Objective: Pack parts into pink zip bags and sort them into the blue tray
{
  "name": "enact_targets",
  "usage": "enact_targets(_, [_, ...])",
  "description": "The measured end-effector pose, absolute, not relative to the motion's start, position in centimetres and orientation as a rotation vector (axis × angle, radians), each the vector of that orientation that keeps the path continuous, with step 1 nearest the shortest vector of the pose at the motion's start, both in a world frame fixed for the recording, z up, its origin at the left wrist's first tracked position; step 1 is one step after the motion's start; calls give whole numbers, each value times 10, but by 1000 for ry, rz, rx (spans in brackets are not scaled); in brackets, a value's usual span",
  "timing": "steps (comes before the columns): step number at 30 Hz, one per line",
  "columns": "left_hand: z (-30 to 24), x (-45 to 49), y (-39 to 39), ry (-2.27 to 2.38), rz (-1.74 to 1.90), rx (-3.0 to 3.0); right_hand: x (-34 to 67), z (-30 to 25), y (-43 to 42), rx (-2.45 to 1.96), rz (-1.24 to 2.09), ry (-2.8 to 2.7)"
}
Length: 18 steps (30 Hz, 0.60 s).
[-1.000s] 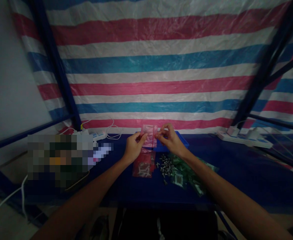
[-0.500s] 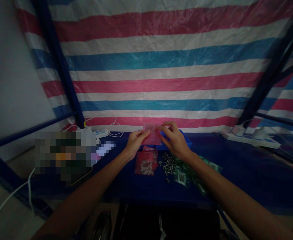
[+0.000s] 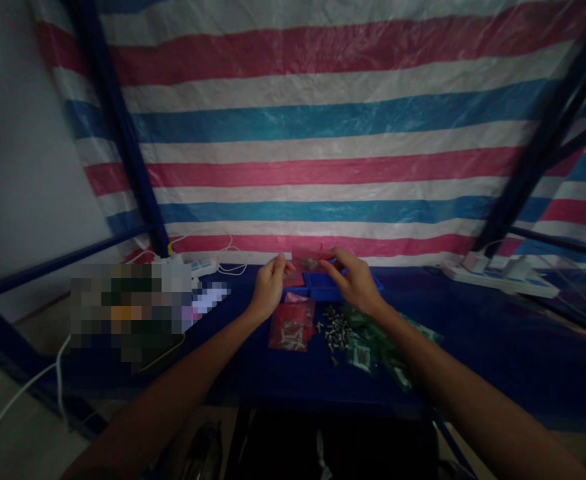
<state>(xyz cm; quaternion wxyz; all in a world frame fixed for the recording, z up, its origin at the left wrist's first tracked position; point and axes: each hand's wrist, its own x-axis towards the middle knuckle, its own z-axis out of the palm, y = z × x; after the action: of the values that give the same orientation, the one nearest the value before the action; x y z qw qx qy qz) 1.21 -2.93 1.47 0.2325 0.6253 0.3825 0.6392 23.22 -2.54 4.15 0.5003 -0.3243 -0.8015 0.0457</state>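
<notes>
Since the frame half a second ago, the translucent pinkish-red plastic bag (image 3: 313, 255) has swung from facing me to a flatter tilt, and the left hand (image 3: 269, 287) has drawn back toward its near-left corner. From my end, the striped red, white and blue plastic sheet (image 3: 293, 127) fills the background, with the dark blue table (image 3: 473, 320) in front of it. The bag is up over the blue plastic tray (image 3: 325, 290), pinched along its right side by the right hand (image 3: 357, 280); the left hand's fingers are curled, and I can't tell whether they touch the bag. Right of centre lies a pile of green plastic bags (image 3: 383, 350), some with contents showing. Left of it, a flat red plastic bag (image 3: 289, 327) holds pale, slim pieces. Between them sits a loose heap of small silvery metal screws (image 3: 337, 327). I'd judge the work partway: some pieces are bagged, the heap isn't, and the lifted bag seems to hold little, though it's too dim to be sure.
</notes>
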Motion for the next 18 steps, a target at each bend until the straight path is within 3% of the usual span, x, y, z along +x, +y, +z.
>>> enact_targets(7, [12,12,-33,1100,1802,1959,231,43,-17,-741,447,-1919])
enact_targets(18, [13,11,-35,1124,1766,2019,229,42,-18,-787,528,-1977])
